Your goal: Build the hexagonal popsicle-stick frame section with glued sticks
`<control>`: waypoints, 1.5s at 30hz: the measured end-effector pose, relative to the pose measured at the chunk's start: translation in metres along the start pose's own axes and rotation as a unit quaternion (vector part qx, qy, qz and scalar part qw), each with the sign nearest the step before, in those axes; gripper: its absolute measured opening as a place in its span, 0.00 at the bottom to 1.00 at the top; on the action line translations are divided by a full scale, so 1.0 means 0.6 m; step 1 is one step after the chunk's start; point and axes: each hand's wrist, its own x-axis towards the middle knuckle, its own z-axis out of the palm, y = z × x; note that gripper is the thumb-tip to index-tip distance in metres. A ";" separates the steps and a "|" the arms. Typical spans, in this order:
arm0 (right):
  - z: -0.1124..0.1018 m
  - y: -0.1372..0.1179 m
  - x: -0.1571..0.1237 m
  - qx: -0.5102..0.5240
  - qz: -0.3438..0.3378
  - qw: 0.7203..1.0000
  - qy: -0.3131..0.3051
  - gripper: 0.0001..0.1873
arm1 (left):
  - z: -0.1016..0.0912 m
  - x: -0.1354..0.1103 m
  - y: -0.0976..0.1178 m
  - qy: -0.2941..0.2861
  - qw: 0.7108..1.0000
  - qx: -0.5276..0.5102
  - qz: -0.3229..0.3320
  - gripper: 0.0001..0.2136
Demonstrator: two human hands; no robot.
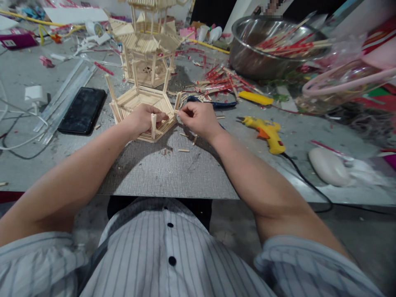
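A flat hexagonal base of pale wooden sticks (136, 101) with short upright posts lies on the grey table. My left hand (144, 119) rests on it, fingers curled over its near edge beside one post. My right hand (198, 117) is at the base's right corner, fingers pinched together on a small wooden stick piece there. Behind the base stands a taller stick pagoda model (148, 45).
A black phone (83, 110) lies left of the base. A yellow glue gun (266, 133) with its cord lies right. Further back are a steel bowl (247, 53) of red-tipped sticks, scattered sticks, blue-handled scissors (213, 103), a yellow knife (256, 98) and white cables.
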 end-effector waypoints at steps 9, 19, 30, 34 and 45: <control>0.004 0.008 0.001 0.004 -0.014 1.000 0.013 0.11 | 0.002 0.000 0.000 0.005 1.000 -0.013 -0.006 0.06; 0.001 0.012 -0.001 0.007 0.000 1.000 -0.004 0.11 | 0.001 0.000 0.002 0.003 1.000 -0.018 -0.003 0.06; -0.001 0.019 -0.005 -0.015 -0.006 1.000 -0.014 0.09 | 0.000 -0.001 0.000 0.004 1.000 -0.016 0.003 0.07; 0.002 0.022 -0.005 -0.017 -0.022 1.000 -0.004 0.11 | -0.001 0.004 -0.006 -0.004 1.000 -0.019 0.010 0.07; 0.006 0.028 -0.008 -0.084 -0.076 0.994 0.005 0.17 | -0.001 0.002 -0.003 0.004 1.000 -0.004 -0.003 0.09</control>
